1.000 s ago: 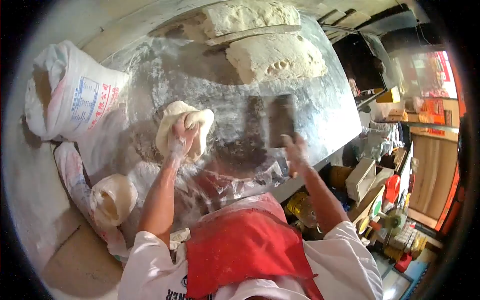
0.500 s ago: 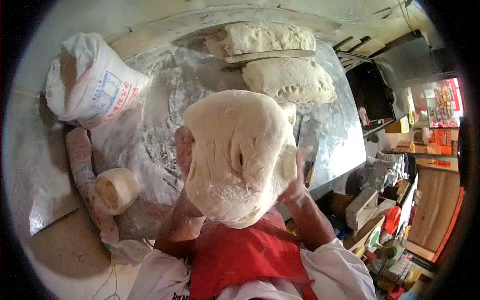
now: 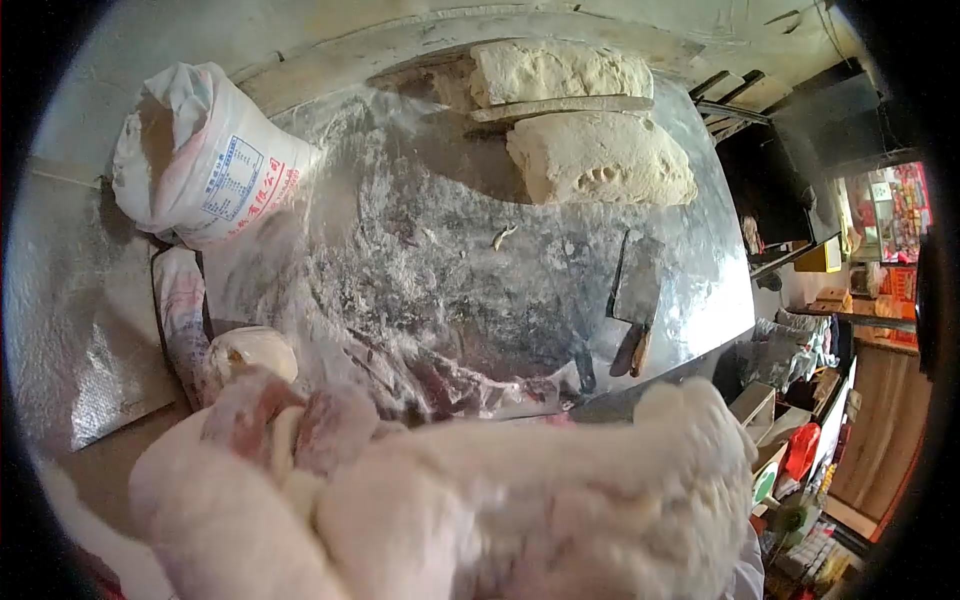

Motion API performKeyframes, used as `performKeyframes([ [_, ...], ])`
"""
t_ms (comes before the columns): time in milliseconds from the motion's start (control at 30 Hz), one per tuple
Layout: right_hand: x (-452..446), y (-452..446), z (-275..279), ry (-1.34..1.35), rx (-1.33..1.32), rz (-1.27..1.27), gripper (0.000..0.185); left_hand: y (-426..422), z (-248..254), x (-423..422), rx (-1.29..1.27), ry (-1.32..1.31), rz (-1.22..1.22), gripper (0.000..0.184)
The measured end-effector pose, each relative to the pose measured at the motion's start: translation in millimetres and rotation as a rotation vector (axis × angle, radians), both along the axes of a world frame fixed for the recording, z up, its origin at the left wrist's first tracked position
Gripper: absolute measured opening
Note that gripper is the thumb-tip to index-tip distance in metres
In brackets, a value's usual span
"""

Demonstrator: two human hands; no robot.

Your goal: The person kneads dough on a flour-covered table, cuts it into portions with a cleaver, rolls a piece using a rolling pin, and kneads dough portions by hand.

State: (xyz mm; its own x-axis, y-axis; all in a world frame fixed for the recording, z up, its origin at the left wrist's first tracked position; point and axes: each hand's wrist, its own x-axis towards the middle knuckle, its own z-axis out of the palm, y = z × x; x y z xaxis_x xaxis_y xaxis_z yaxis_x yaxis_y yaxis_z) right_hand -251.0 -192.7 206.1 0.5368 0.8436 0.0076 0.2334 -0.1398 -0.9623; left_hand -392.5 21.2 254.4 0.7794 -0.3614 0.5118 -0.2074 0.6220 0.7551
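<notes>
A large, pale lump of dough (image 3: 560,500) fills the lower part of the view, close to the camera and blurred by motion. Its left side folds over my left hand (image 3: 300,425), whose fingers are wrapped into the dough. Behind the lump my right hand is hidden. Beyond it is the floured metal worktop (image 3: 430,260). Two floury dough slabs (image 3: 605,160) lie at the back, with a long flat strip (image 3: 560,107) between them. A cleaver (image 3: 637,290) rests on the right of the worktop, its handle toward me.
An open white flour sack (image 3: 215,170) with printed lettering stands at the back left. Just past my left hand sits a pale round tub (image 3: 255,355). A scrap of dough (image 3: 503,237) lies mid-worktop. Cluttered boxes (image 3: 760,420) and shelves fill the right side.
The dough has come up toward the camera and down in the view, stretching wider. It uncovers the cleaver and the middle of the worktop. My right hand has gone behind the dough.
</notes>
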Motion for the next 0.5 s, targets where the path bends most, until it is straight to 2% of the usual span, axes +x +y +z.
performKeyframes([
  [367, -24.7, 17.5, 15.1, 0.649, 0.083, 0.045, 0.066, 5.1, 8.8, -15.5, 0.080, -0.067, 0.004, 0.063],
  [500, -33.2, 23.9, 21.2, 0.968, 0.098, 0.099, 0.065, 10.2, 2.1, -17.6, 0.085, -0.055, 0.027, 0.065],
])
